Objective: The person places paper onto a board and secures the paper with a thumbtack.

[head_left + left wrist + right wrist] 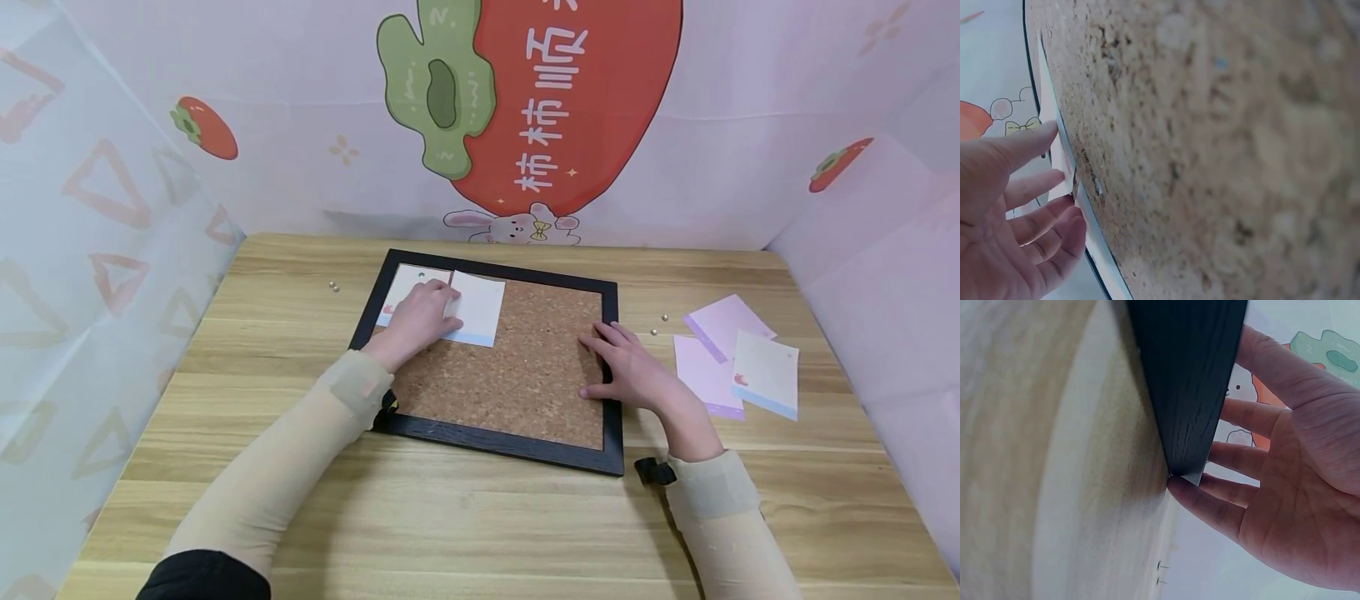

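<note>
The white note lies near the corkboard's far edge, right of the nearer left hand, whose half-spread fingers touch it, grip unseen; the right hand's extended fingers span the right edge.

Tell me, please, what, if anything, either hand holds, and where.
Neither seems to grip anything: the left hand touches notes on the corkboard; the right hand rests on the right side of the frame.
</note>
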Demonstrator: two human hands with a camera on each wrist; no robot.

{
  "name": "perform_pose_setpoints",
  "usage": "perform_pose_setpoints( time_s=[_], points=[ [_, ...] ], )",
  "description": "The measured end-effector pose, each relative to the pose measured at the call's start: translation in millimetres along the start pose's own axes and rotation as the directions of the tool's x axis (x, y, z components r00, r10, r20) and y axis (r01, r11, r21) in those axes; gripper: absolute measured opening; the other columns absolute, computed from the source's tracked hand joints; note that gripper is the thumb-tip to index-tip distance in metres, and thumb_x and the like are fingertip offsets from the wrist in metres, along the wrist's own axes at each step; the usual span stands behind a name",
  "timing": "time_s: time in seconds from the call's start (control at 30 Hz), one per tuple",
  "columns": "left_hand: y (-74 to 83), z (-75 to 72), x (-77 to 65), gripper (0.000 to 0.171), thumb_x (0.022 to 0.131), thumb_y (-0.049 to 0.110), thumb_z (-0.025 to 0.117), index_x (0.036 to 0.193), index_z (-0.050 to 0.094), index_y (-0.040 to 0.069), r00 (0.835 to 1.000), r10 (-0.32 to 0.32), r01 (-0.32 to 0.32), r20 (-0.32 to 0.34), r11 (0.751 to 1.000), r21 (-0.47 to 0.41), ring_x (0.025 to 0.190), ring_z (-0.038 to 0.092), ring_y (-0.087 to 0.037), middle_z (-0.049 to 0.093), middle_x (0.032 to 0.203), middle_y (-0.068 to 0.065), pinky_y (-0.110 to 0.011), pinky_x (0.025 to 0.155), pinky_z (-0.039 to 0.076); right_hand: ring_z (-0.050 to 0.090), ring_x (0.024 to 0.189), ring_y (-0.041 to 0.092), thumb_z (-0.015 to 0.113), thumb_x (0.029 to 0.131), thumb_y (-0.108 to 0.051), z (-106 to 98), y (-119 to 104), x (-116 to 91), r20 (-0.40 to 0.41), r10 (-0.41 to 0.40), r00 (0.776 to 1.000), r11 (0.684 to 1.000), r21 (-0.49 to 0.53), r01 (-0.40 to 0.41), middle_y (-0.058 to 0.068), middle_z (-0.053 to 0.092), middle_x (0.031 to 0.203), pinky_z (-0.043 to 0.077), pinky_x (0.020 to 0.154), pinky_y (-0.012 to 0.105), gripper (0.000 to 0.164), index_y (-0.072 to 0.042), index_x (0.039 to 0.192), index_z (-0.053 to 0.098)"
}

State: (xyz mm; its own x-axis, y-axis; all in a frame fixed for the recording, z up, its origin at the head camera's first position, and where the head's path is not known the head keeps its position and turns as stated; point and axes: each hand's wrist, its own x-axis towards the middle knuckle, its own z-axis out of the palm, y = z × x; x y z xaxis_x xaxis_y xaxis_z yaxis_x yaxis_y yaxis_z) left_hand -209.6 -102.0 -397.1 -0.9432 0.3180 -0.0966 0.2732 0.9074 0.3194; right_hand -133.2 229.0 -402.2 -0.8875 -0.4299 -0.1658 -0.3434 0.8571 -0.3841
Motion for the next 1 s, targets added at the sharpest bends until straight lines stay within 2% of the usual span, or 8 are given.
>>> perform_pose_setpoints(
  time_s=[0.2,0.4,0.67,1.0],
  points=[
    [-0.1,-0.6,-2.7,0.061,0.097,0.036,0.066,0.148,0.048,0.008,0.997,0.042,-0.050,0.069,0.991,0.120,0.136,0.044,-0.040,0.043,0.152,-0.021,-0.049,0.111,0.043,0.020,0.147,0.055,0.082,0.083,-0.032,-0.7,0.1,-0.3,0.007,0.004,1.000,1.000,-0.002,-0.004,0.032,0.028,0.158,0.028,0.115,0.067,0.082,-0.001,0.149,0.045],
    [-1.2,0.7,-2.4,0.063,0.100,0.038,0.061,0.152,0.042,0.008,0.993,0.064,-0.081,0.101,0.981,0.178,0.138,0.041,-0.043,0.037,0.156,-0.023,-0.052,0.112,0.041,0.020,0.147,0.055,0.082,0.083,-0.030,-1.7,0.3,-0.6,0.013,0.007,1.000,1.000,-0.004,-0.007,0.033,0.027,0.159,0.027,0.116,0.067,0.081,-0.001,0.149,0.044],
    [-0.8,-1.1,-0.7,0.065,0.104,0.038,0.052,0.157,0.031,0.008,0.982,0.042,-0.079,0.182,0.977,0.199,0.143,0.033,-0.046,0.024,0.162,-0.023,-0.056,0.108,0.044,0.020,0.147,0.055,0.082,0.083,-0.031,-1.6,-0.9,-0.3,0.015,0.010,1.000,1.000,-0.007,-0.009,0.032,0.027,0.159,0.027,0.116,0.066,0.082,-0.001,0.149,0.044],
    [-1.9,-3.5,0.8,0.064,0.106,0.037,0.047,0.159,0.025,0.008,0.973,0.038,-0.077,0.228,0.984,0.162,0.147,0.025,-0.046,0.015,0.165,-0.022,-0.059,0.111,0.040,0.022,0.146,0.055,0.083,0.081,-0.033,-1.4,-2.1,-0.8,0.003,0.000,1.000,1.000,-0.014,0.000,0.033,0.029,0.157,0.028,0.116,0.066,0.083,-0.001,0.148,0.045]
  ],
)
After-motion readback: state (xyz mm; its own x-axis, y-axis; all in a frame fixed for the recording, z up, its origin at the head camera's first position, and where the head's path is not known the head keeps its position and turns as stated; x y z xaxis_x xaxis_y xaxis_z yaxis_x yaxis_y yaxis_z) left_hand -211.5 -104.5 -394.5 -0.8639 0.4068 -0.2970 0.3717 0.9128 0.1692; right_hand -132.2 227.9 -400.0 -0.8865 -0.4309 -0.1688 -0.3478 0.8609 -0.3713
